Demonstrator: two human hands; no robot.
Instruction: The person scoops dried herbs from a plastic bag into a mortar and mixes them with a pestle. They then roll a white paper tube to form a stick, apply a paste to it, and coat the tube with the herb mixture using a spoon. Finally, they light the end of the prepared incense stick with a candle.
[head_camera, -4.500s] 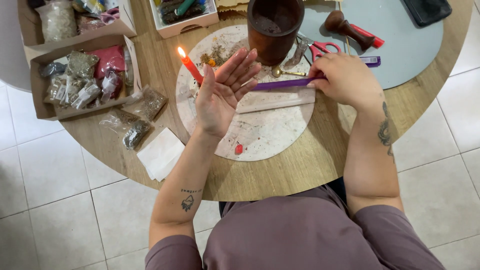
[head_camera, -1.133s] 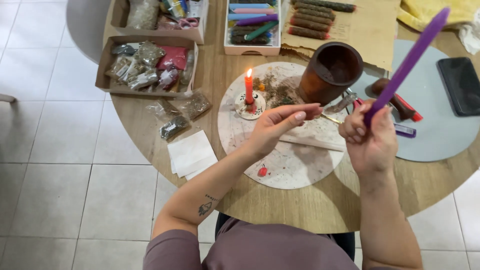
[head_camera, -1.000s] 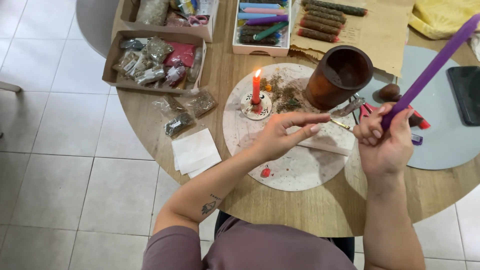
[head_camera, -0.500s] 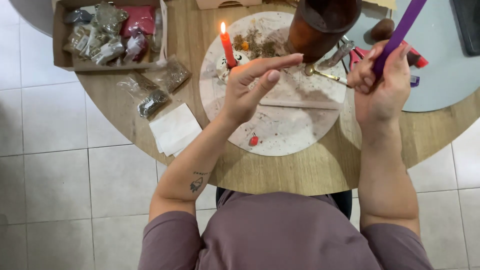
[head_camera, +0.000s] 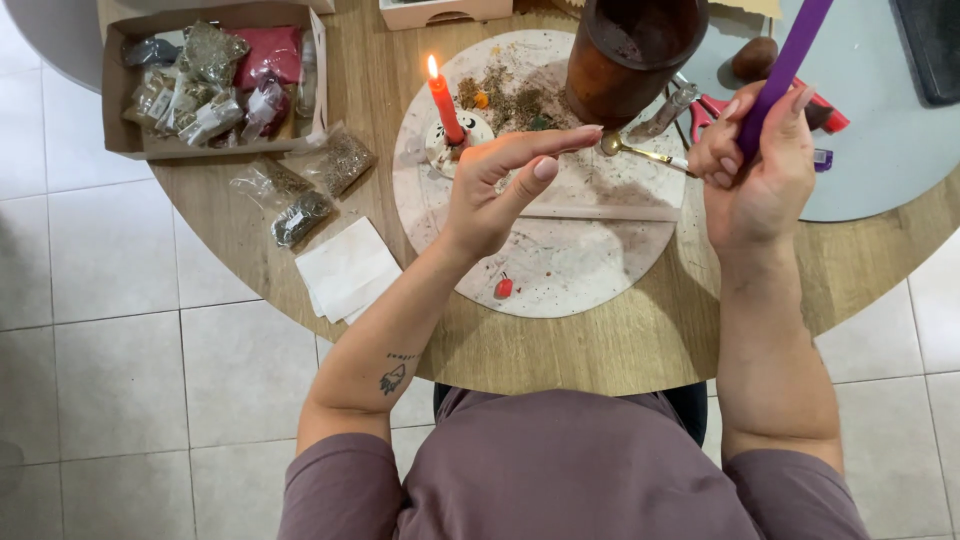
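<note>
Two hands hover above the desk (head_camera: 300, 215): right hand (head_camera: 760, 180) clenches a purple candle (head_camera: 785, 60) upright, away from the lit red candle (head_camera: 445, 100); left hand (head_camera: 500, 185) empty, fingers pinched.

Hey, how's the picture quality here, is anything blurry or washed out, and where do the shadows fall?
Head view: even, soft light and sharp focus on the left hand, the right hand and the purple candle; the lit red candle has a flame blown out to white; the hands cast only faint shadows on the round white board; no obvious glare; the purple candle and brown pot are cropped at the top edge.
</note>
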